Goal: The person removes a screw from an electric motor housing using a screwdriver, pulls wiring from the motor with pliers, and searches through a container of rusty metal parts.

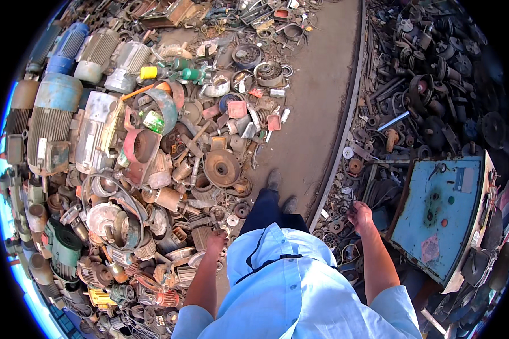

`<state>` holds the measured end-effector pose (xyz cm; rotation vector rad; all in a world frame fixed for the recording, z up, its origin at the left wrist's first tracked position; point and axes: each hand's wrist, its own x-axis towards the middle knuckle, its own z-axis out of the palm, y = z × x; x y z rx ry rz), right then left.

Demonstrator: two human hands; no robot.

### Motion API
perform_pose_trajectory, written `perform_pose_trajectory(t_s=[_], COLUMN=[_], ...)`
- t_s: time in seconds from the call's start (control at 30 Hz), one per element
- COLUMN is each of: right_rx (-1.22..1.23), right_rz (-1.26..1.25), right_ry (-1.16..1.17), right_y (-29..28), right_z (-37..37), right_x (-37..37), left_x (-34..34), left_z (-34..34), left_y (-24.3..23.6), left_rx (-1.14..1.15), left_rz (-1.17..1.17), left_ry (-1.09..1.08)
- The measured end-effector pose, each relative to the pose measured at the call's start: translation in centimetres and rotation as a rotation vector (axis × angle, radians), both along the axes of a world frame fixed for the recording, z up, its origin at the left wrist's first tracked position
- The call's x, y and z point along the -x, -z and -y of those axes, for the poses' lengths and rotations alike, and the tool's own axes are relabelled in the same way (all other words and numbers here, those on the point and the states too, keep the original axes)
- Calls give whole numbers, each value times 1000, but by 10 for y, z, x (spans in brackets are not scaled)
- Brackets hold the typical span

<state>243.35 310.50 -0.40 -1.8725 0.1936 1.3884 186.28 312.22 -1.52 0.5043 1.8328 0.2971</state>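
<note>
My left hand [215, 240] hangs low at my side, beside the heap of scrap motor parts. Its fingers are mostly turned away, so I cannot make out whether anything is in them. Out to the right, my right hand [360, 216] is closed, its fingers curled. A thin, light-coloured sliver shows just above those fingers; whether it is held or lies behind is too small to tell. Close to my left hand are a finned motor body [201, 238] and a small pale ring [232, 220]. A rusty round flange [221, 168] lies farther ahead.
Large electric motors [55, 116] stand along the left. A bare dirt path [305, 107] runs ahead, bordered on its right by a raised metal edge [345, 121]. Beyond that edge lie dark scrap parts [430, 85] and a blue metal panel [435, 212] near my right arm.
</note>
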Motion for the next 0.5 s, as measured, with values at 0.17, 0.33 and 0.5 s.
perform_pose_trajectory(t_s=[0.17,0.33,0.5], right_rx=[82,209,204], right_rz=[-24,-36,57], right_ry=[67,146,232], right_y=[12,-33,-59], right_z=[-37,-72,-121], right_x=[-50,-89,-132], left_x=[-58,-70,-124], left_z=[-89,-169,-325], left_y=[27,85,60], left_rx=[-9,160,-88], left_rz=[75,118,22], left_ry=[34,78,142])
